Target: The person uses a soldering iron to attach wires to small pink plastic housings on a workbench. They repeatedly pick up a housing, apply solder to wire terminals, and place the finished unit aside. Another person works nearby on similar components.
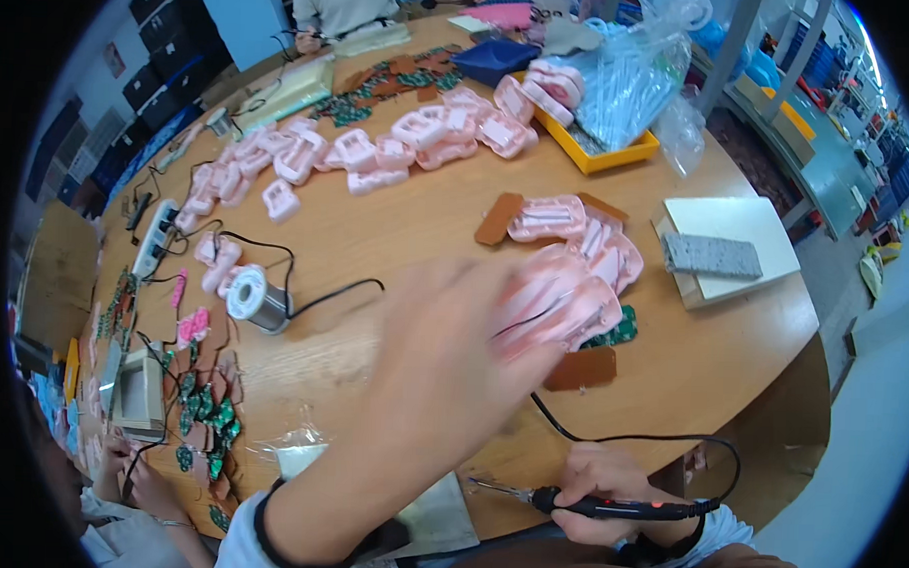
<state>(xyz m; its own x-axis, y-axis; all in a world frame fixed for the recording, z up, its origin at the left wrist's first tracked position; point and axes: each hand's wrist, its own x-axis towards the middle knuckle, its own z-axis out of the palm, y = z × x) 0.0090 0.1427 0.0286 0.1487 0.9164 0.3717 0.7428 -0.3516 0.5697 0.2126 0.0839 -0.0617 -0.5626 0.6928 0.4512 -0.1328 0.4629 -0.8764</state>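
Note:
My left hand (438, 329) is blurred by motion over the middle of the table, at the left side of a pile of pink plastic shells (564, 293). Its fingers are smeared, so whether they grip a shell cannot be told. At the near edge, my right hand (602, 489) is closed around the black handle of a soldering iron (617, 507), its metal tip pointing left. The iron's black cord (659, 438) loops over the table toward the shells. Brown circuit boards (584, 370) and a green board (618, 328) lie beside and under the pile.
A solder wire spool (259, 299) stands left. A grey sponge (713, 256) lies on a white box (772, 235) at right. Farther back are a row of pink shells (354, 152) and a yellow tray (604, 161). Other people sit at the far side and lower left.

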